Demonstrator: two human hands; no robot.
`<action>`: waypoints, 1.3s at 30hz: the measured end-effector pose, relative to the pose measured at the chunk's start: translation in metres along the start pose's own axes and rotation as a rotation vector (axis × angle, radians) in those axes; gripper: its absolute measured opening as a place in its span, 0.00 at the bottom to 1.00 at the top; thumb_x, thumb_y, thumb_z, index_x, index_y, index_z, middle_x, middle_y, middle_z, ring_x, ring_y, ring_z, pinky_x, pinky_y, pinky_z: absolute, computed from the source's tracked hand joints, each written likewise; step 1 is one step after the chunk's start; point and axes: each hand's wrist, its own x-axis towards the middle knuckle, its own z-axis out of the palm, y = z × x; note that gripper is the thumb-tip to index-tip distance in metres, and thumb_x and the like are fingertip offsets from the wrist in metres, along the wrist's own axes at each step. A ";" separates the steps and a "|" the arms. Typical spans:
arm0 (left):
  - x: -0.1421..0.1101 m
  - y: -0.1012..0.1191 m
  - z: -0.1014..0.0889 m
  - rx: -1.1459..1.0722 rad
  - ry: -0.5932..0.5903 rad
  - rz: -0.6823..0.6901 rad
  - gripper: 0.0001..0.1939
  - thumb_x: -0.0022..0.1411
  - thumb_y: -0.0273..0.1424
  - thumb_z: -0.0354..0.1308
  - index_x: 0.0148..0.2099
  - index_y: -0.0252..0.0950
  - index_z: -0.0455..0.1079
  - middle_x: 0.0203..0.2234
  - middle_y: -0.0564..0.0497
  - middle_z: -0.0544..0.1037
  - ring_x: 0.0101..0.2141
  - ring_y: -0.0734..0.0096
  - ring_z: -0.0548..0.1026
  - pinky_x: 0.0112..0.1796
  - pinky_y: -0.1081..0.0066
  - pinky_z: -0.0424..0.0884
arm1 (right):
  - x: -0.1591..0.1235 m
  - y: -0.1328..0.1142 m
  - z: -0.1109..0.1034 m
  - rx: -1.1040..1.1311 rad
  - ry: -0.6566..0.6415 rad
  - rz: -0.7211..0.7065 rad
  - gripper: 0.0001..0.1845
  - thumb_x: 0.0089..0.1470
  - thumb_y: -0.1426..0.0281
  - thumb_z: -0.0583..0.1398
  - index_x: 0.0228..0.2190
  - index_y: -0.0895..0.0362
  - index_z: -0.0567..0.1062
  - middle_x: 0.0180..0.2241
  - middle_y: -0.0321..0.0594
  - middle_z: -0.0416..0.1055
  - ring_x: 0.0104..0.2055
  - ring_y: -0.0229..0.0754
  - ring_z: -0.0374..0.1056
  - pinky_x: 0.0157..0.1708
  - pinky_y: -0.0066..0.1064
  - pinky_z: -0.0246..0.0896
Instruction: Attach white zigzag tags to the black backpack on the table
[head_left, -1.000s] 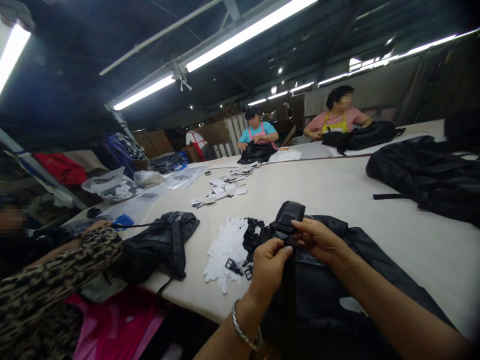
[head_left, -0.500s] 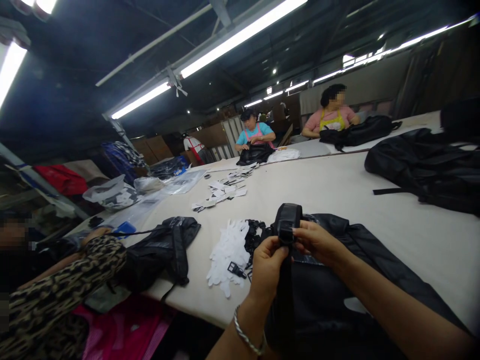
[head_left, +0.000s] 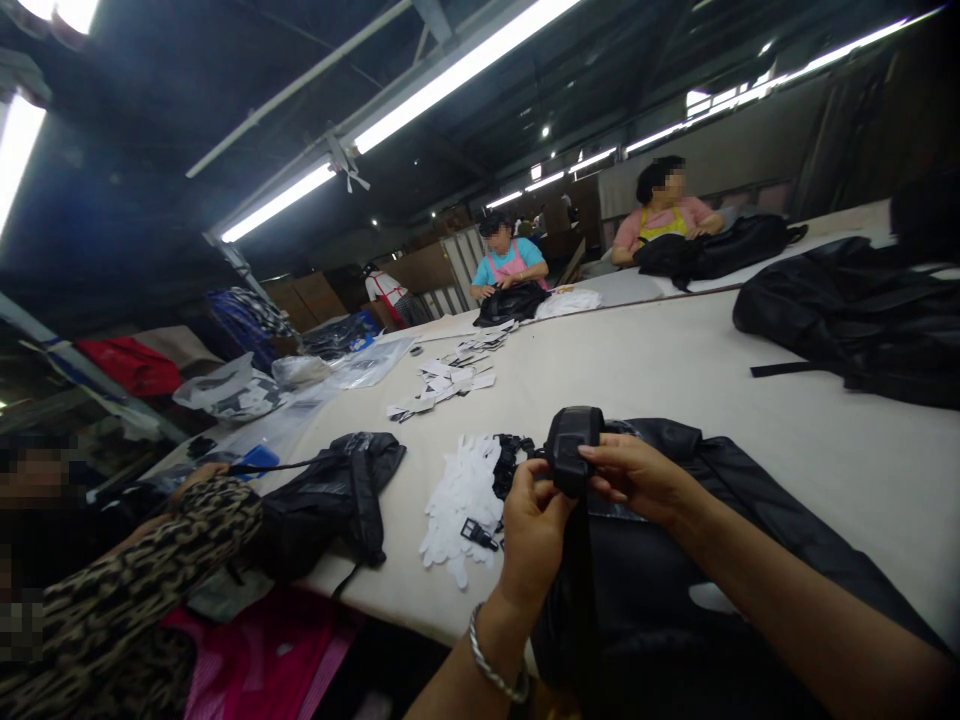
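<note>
A black strap (head_left: 574,440), looped over at its top, is held up between both hands above a large black bag (head_left: 652,570) on the table. My left hand (head_left: 534,525) pinches the strap from the left, below the loop. From the right, my right hand (head_left: 645,478) grips the loop between thumb and fingers. The strap's lower part hangs down in front of the bag. Just left of my hands lie a heap of white slips (head_left: 459,490) and a pile of small black plastic parts (head_left: 510,465). One black buckle (head_left: 478,533) rests on the slips.
On the left, a co-worker's patterned sleeve (head_left: 172,560) reaches to another black bag (head_left: 330,500). White labels (head_left: 450,380) lie scattered mid-table. More black bags (head_left: 855,320) lie at the right. Two people work across the table, and clear plastic bags (head_left: 232,385) sit at the far left.
The strap's loop has turned and now shows a broader, flatter face. My right fingers have shifted on it. At the left, the co-worker's hand has moved slightly right.
</note>
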 end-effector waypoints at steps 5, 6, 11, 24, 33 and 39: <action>0.011 0.028 0.007 0.041 -0.033 0.053 0.17 0.52 0.30 0.56 0.45 0.39 0.58 0.23 0.57 0.71 0.26 0.80 0.67 0.31 0.77 0.61 | -0.005 -0.012 -0.002 0.132 0.089 -0.031 0.14 0.37 0.69 0.66 0.20 0.60 0.64 0.13 0.29 0.56 0.13 0.27 0.52 0.10 0.17 0.43; 0.010 0.028 0.007 0.049 -0.032 0.047 0.19 0.51 0.30 0.57 0.45 0.39 0.57 0.22 0.58 0.70 0.26 0.80 0.66 0.30 0.78 0.61 | -0.006 -0.015 -0.003 0.174 0.119 -0.043 0.15 0.36 0.70 0.66 0.19 0.60 0.63 0.13 0.29 0.55 0.13 0.26 0.51 0.10 0.17 0.44; 0.008 0.011 0.002 0.082 -0.171 -0.099 0.20 0.46 0.28 0.60 0.41 0.38 0.56 0.21 0.59 0.68 0.22 0.81 0.65 0.26 0.78 0.60 | -0.009 -0.029 -0.003 0.383 0.273 -0.062 0.15 0.34 0.76 0.65 0.16 0.59 0.61 0.13 0.30 0.56 0.14 0.26 0.51 0.11 0.17 0.49; 0.031 0.017 0.017 -0.013 -0.166 -0.049 0.13 0.47 0.29 0.57 0.38 0.36 0.62 0.18 0.59 0.66 0.21 0.83 0.62 0.25 0.79 0.57 | -0.009 -0.046 -0.008 0.498 0.366 -0.100 0.06 0.42 0.81 0.57 0.22 0.60 0.64 0.17 0.31 0.57 0.15 0.25 0.50 0.11 0.14 0.51; 0.035 0.000 0.011 0.087 -0.210 -0.017 0.10 0.51 0.34 0.55 0.37 0.36 0.66 0.22 0.56 0.66 0.25 0.81 0.63 0.27 0.78 0.59 | -0.013 -0.055 -0.016 0.512 0.292 -0.170 0.04 0.43 0.79 0.58 0.21 0.61 0.67 0.16 0.30 0.58 0.14 0.24 0.47 0.12 0.14 0.53; 0.019 0.008 0.008 0.097 -0.295 -0.138 0.17 0.46 0.33 0.60 0.39 0.36 0.61 0.20 0.59 0.65 0.22 0.82 0.61 0.25 0.79 0.57 | -0.012 -0.056 -0.019 0.505 0.328 -0.187 0.05 0.45 0.79 0.57 0.21 0.62 0.67 0.16 0.30 0.57 0.14 0.24 0.48 0.11 0.14 0.51</action>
